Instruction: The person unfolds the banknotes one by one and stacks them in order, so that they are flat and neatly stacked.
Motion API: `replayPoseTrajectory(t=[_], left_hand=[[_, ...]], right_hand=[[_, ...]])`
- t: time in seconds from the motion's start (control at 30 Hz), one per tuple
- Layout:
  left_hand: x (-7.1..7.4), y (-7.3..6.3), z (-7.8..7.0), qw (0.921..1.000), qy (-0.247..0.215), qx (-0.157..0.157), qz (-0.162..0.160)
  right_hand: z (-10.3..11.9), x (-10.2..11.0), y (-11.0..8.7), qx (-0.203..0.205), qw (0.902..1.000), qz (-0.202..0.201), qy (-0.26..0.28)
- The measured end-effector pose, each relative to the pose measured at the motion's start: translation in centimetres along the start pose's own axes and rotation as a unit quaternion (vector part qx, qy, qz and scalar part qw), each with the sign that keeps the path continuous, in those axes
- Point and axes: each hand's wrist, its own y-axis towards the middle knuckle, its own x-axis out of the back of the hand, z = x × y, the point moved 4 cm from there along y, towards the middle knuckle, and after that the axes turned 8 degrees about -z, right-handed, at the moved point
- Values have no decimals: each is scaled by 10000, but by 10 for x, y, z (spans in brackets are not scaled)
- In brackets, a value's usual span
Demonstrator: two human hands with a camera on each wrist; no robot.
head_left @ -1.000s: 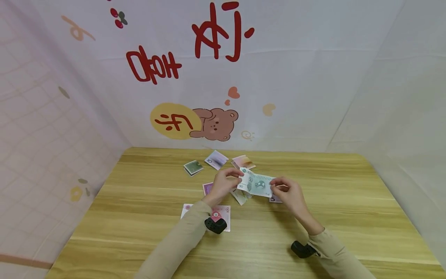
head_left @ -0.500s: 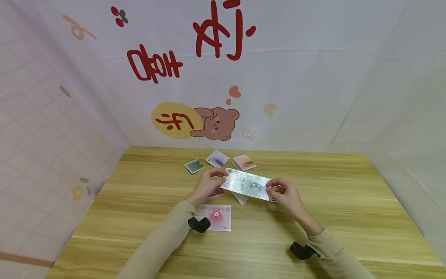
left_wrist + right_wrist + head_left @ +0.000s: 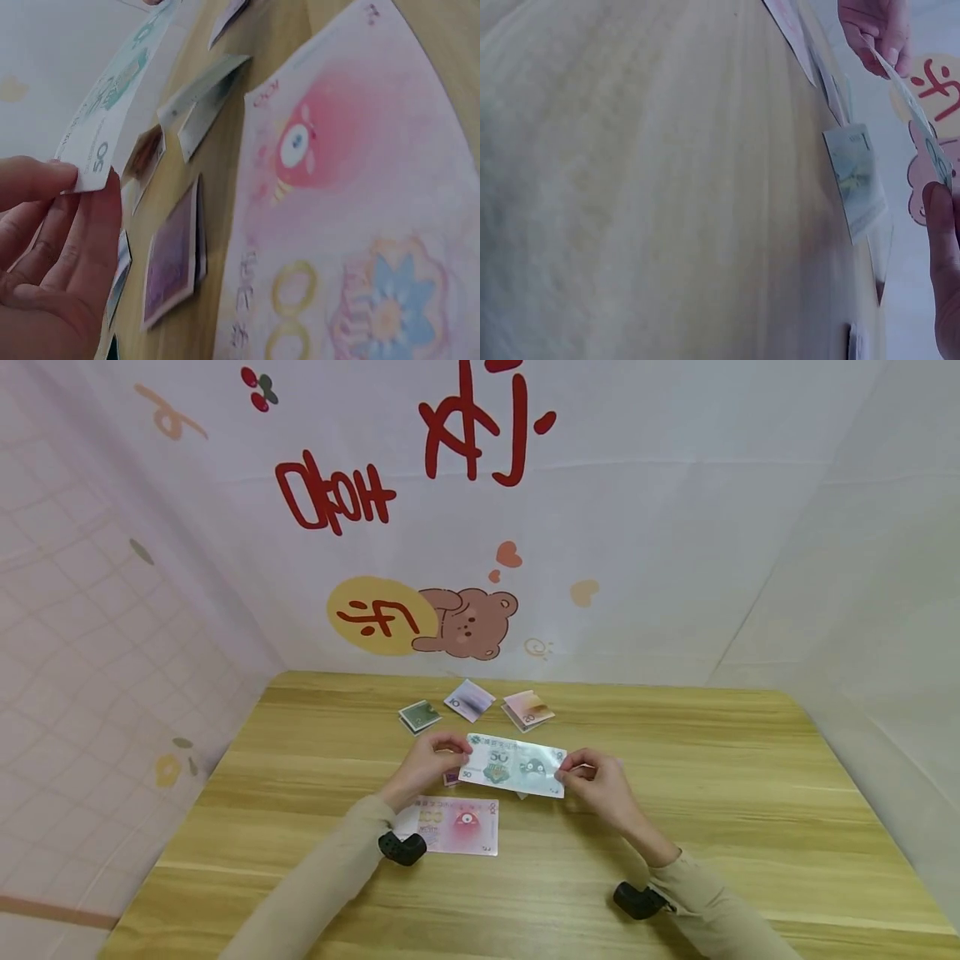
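Observation:
A pale green 50 banknote (image 3: 510,766) with a cartoon print is stretched flat above the table. My left hand (image 3: 423,767) pinches its left end between thumb and fingers, as the left wrist view also shows at the note's corner (image 3: 96,169). At the opposite end, my right hand (image 3: 606,787) pinches the note's edge. Below the left hand, an unfolded pink 100 banknote (image 3: 461,827) lies on the table, its left part covered by the left wrist. A folded purple note (image 3: 172,251) sits beside it, mostly hidden in the head view.
Behind the hands lie a folded dark green note (image 3: 420,717), a folded 10 note (image 3: 470,700) and a folded 20 note (image 3: 528,708). A folded greenish 1 note (image 3: 855,180) stands partly upright under the held note. A printed cloth wall (image 3: 637,527) borders the wooden table's back.
The 50 banknote, creased at its left part a second ago, has been pulled out flat. My left hand moved left and slightly nearer; the right hand shifted a little left, uncovering more of the 100 banknote.

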Motion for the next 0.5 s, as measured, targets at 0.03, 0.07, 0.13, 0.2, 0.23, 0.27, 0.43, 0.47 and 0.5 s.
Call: replayPoseTrajectory(t=[0.03, 0.07, 0.13, 0.2, 0.23, 0.27, 0.43, 0.47, 0.5], left_hand=[[2, -1, 1, 10000, -17, -7, 58], [4, -3, 2, 9999, -1, -27, 107], [9, -6, 4, 9998, -8, -33, 182], [14, -9, 7, 9998, -4, -21, 172], [16, -8, 12, 9999, 26, 17, 137], [18, -10, 13, 9999, 75, 37, 121], [30, -16, 16, 9992, 333, -3, 205], [33, -17, 17, 9990, 360, -15, 249], [36, -18, 18, 9987, 411, -7, 289]], right_hand=[[-1, -2, 0, 10, 10000, -1, -65], [-1, -3, -1, 35, 9999, 13, -127], [-2, -7, -1, 57, 9996, 51, -254], [-4, -12, -2, 19, 9994, 107, -327], [-9, -14, -1, 19, 9994, 128, -327], [-9, -17, -1, 19, 9992, 147, -358], [-8, -29, -3, 34, 9984, 146, -546], [-7, -31, -3, 56, 9983, 139, -566], [-7, -34, -3, 46, 9983, 146, -570]])
